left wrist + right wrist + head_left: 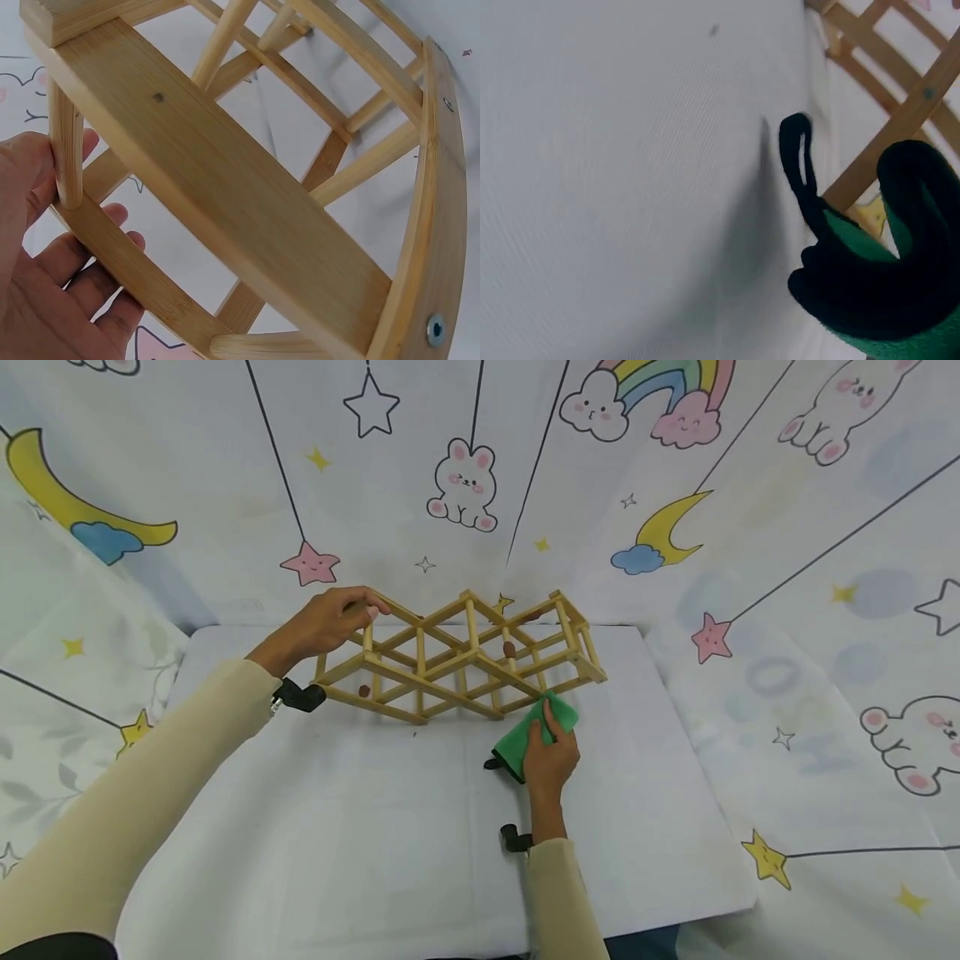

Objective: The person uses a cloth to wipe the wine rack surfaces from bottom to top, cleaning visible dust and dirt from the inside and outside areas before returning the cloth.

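Note:
A light wooden lattice rack of slats and round dowels lies lengthwise near the back of the table. At its upper left end, my left hand grips the frame. The left wrist view shows that hand with its fingers around a curved slat and beside a dowel. My right hand holds a green cloth with black edging right at the rack's lower front slat. In the right wrist view, the bunched cloth and its black loop overlap a slat; the right fingers are hidden there.
The table has a white cover. Close behind the rack rises a white backdrop printed with rabbits, stars and moons. Small brown pieces show within the rack's outline.

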Motion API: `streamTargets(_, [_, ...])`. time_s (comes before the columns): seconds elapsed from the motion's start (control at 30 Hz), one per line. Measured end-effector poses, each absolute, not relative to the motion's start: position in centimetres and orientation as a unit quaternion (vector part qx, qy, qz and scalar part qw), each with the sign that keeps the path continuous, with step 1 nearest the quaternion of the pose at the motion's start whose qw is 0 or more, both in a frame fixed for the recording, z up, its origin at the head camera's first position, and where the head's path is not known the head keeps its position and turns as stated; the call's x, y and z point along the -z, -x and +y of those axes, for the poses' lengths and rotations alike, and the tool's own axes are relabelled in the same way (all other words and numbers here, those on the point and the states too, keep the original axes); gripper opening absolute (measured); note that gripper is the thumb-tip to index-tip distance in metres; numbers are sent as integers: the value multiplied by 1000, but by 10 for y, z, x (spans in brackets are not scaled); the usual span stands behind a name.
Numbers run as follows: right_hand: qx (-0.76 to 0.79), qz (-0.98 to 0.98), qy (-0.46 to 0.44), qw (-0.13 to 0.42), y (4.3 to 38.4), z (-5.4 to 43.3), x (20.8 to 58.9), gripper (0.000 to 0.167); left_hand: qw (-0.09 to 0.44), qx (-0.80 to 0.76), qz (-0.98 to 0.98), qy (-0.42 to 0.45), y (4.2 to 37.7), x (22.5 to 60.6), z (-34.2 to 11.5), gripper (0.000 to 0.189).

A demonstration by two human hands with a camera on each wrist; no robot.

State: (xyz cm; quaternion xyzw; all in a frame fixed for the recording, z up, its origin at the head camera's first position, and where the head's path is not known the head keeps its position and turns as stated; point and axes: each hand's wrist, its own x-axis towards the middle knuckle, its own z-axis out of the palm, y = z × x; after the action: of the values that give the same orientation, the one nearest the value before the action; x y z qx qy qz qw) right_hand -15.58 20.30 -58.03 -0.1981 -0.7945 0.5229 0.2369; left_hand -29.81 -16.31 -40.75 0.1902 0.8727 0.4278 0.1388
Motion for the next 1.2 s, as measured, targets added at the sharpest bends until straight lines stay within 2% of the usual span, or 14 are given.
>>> streamTargets(0.1, [-536,-805,146,209,149,188,578,41,133,-427,874,-190,298,409,-162,31])
streamTargets(0.23, [-531,-828,-5,180,140,153,577,40,128,-431,873,-190,297,411,-161,31])
streamTargets(0.33, [-516,-829,-101,192,140,124,573,38,127,-431,872,-192,297,411,-161,31])
streamTargets(0.43, [-490,-833,-147,212,144,103,567,37,123,-431,873,-192,297,411,-161,32])
streamTargets(0.5, [-467,-850,-127,208,148,96,566,35,121,-429,875,-188,297,412,-161,31])
streamTargets(0.57, [-450,-871,-64,189,149,94,569,34,122,-429,875,-187,297,412,-161,31])
streamTargets(0.7, [-439,-888,60,120,144,99,579,36,123,-424,877,-187,297,411,-161,30])
streamTargets(0.8, [-457,-881,65,100,141,101,584,39,120,-420,880,-187,297,409,-163,30])
streamTargets(0.93, [-516,-846,38,127,143,91,586,39,116,-421,881,-181,298,408,-164,30])
streamTargets(1.0, [-543,-828,54,130,144,84,588,39,116,-422,880,-181,298,409,-163,31])
streamTargets(1.13, [-551,-826,89,77,139,74,596,39,124,-423,878,-186,298,410,-159,31])
streamTargets(1.2, [-539,-839,58,40,136,66,596,39,123,-420,880,-184,298,411,-159,31])
